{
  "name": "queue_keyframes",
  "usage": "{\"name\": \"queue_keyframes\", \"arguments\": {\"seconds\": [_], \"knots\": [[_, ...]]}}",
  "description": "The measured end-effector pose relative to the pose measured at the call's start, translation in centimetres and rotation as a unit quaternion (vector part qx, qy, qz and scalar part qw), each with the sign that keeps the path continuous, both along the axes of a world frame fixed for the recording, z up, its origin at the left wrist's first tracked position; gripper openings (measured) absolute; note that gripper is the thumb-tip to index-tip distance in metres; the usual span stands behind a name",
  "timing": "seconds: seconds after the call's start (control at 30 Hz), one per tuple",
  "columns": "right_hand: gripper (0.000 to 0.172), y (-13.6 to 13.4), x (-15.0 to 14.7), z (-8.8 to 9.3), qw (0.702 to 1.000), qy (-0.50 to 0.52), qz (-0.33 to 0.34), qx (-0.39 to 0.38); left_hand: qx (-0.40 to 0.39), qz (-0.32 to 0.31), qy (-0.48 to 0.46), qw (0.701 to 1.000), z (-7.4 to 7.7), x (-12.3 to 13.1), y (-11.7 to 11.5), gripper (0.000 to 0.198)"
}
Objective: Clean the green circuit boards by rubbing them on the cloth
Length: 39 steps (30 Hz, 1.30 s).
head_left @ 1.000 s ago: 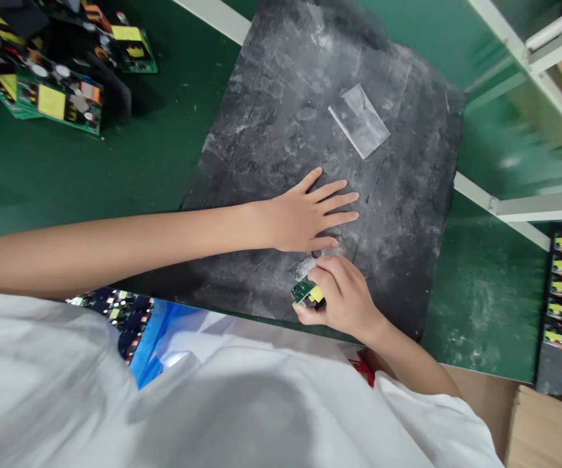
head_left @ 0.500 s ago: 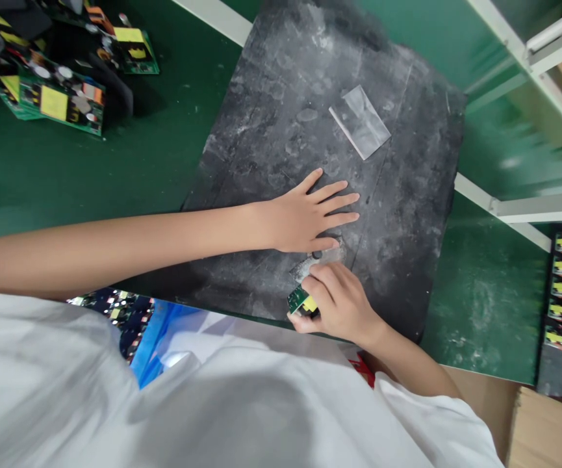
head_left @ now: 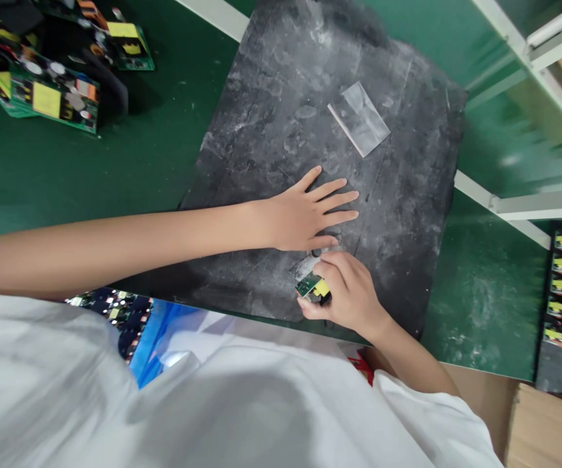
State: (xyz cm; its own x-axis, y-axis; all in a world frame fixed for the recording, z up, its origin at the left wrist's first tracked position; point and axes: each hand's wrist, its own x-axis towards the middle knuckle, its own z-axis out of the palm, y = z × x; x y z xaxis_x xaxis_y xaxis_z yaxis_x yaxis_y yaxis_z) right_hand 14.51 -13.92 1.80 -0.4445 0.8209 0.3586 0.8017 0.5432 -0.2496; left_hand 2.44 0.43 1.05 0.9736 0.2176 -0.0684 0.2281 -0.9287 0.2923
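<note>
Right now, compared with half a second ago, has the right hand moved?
Yes: the right hand, holding a circuit board, has shifted slightly rightward and away from the near edge of the black mat.

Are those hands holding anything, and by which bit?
The right hand pinches a small green circuit board, seemingly by opposite edges. The left hand lies spread on the black mat, gripping nothing.

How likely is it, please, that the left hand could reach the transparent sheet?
Probably yes: the left hand lies spread on the black mat, and nothing visible stands between its fingers and the transparent sheet.
</note>
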Motion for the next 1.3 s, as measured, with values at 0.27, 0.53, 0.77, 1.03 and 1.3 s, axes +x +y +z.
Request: {"name": "queue_keyframes", "arguments": {"seconds": [0.27, 0.53, 0.77, 1.03, 1.3], "knots": [[0.018, -0.14, -0.28, -0.04, 1.0, -0.002, 0.021, 0.004, -0.022, 0.003, -0.034, 0.999, -0.33, -0.04, 0.06, 0.055], [0.02, 0.05, 0.04, -0.17, 1.0, 0.005, 0.013, -0.002, -0.019, 0.0, -0.013, 1.0, -0.09, 0.01, 0.08, 0.055], [0.021, -0.01, 0.06, -0.33, 1.0, 0.016, 0.007, -0.007, -0.021, 0.005, -0.029, 0.999, -0.12, -0.04, -0.03, 0.055], [0.021, -0.01, 0.01, -0.26, 1.0, 0.013, 0.008, -0.008, -0.009, 0.001, -0.018, 1.0, -0.17, -0.05, 0.02, 0.055], [0.022, 0.08, 0.23, -0.38, 1.0, 0.012, 0.02, -0.001, -0.013, 0.002, -0.021, 1.0, -0.08, -0.06, 0.02, 0.056]]}}
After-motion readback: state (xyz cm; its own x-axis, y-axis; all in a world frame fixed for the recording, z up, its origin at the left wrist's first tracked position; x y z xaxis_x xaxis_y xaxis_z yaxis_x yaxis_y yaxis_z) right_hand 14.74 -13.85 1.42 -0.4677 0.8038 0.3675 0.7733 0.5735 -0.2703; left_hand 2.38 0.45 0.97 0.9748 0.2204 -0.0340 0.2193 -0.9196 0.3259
